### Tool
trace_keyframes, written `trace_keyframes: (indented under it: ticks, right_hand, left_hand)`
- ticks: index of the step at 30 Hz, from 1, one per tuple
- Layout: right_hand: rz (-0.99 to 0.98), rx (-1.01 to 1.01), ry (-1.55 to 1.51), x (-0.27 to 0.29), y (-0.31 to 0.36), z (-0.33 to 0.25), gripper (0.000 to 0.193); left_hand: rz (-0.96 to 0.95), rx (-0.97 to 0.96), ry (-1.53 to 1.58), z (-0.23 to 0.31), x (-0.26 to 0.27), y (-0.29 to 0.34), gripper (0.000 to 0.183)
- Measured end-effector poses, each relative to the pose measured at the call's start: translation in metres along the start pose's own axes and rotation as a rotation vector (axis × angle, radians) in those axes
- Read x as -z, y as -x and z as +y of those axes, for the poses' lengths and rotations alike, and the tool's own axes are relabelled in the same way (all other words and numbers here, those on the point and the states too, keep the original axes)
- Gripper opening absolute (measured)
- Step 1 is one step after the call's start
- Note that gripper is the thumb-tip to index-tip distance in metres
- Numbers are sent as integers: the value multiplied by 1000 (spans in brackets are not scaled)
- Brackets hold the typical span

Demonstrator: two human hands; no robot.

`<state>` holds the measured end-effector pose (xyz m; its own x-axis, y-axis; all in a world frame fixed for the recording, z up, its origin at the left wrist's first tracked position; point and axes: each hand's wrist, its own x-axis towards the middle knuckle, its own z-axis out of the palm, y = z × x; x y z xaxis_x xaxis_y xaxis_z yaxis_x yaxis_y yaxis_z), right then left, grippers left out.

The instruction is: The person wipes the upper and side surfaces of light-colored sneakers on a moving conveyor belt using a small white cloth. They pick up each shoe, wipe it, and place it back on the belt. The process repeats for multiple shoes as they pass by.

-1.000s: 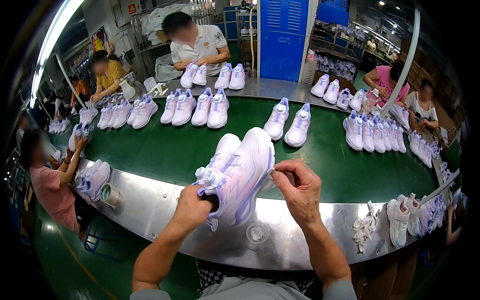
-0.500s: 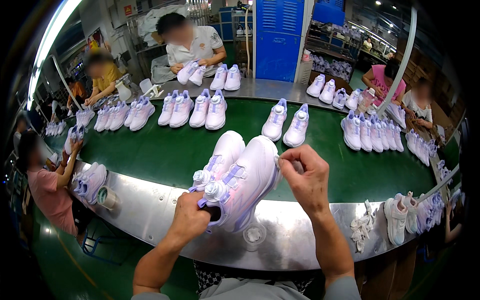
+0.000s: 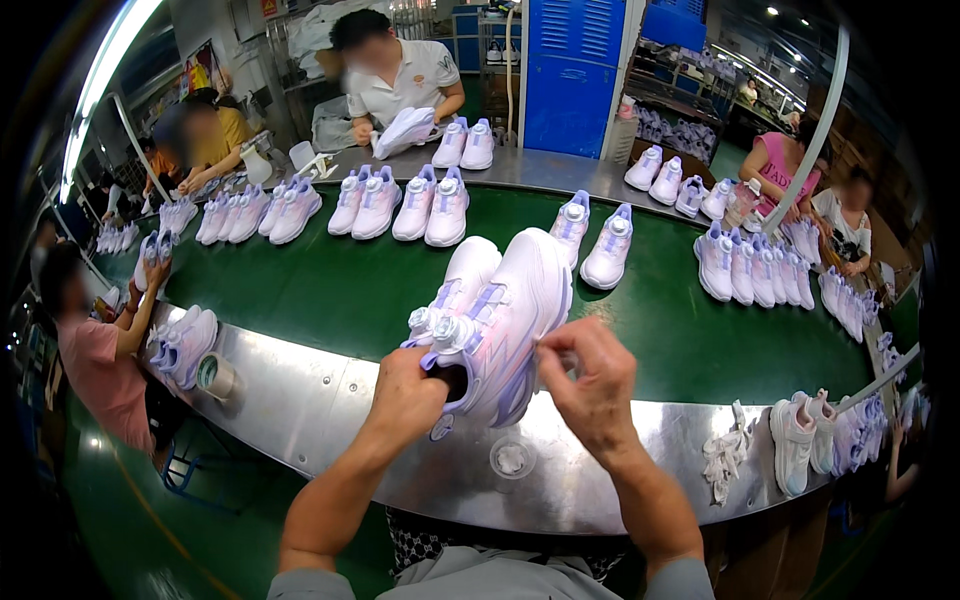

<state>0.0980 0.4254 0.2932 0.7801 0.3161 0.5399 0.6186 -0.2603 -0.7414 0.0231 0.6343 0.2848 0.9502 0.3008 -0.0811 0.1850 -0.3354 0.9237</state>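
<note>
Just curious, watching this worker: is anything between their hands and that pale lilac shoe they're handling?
Nothing visible. The left hand grips the pale lilac shoe at its opening, and the right hand pinches at its side. A second shoe lies right behind it, out of the way.

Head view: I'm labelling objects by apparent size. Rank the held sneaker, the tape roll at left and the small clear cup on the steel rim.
1. held sneaker, nearest the camera
2. tape roll and small clear cup: look alike, unranked

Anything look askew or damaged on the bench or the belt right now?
Nothing stands out. The left hand and right hand hold a white and lilac shoe over the steel bench, its mate beside it. Pairs stand in tidy rows on the green belt; no visible spills or damage.
</note>
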Motion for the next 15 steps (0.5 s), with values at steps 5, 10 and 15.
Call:
trace_keyframes:
  ticks: [5, 10, 15]
  right_hand:
    - [-132, -46, -65, -7, 18, -11, 10]
    - [-130, -35, -42, -5, 4, -9, 9]
    - [-160, 8, 26, -13, 8, -10, 11]
  left_hand:
    - [8, -10, 6, 2, 0, -8, 41]
    - [19, 6, 27, -4, 0, -12, 34]
    - [72, 62, -28, -4, -1, -19, 24]
